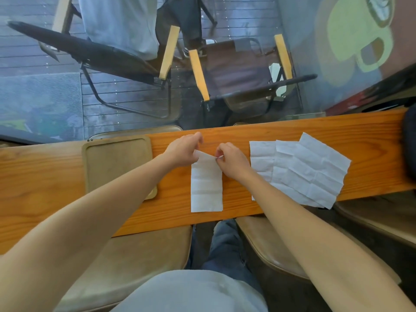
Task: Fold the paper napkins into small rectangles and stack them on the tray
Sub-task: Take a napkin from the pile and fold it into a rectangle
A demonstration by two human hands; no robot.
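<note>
A white paper napkin [206, 188], folded into a long narrow strip, lies lengthwise on the wooden counter [281, 134] in front of me. My left hand [183, 152] pinches its far left corner and my right hand [233, 159] pinches its far right corner; the far edge is lifted slightly off the wood. A brown rectangular tray [117, 161] sits to the left of the napkin, with nothing on it, partly hidden by my left forearm. To the right lies a loose pile of unfolded white napkins [304, 170], overlapping one another.
The counter is a narrow plank with a window beyond it; folding chairs [243, 70] stand outside. Brown stool seats [139, 255] sit below the counter's near edge. A dark object [409, 143] rests at the counter's right end.
</note>
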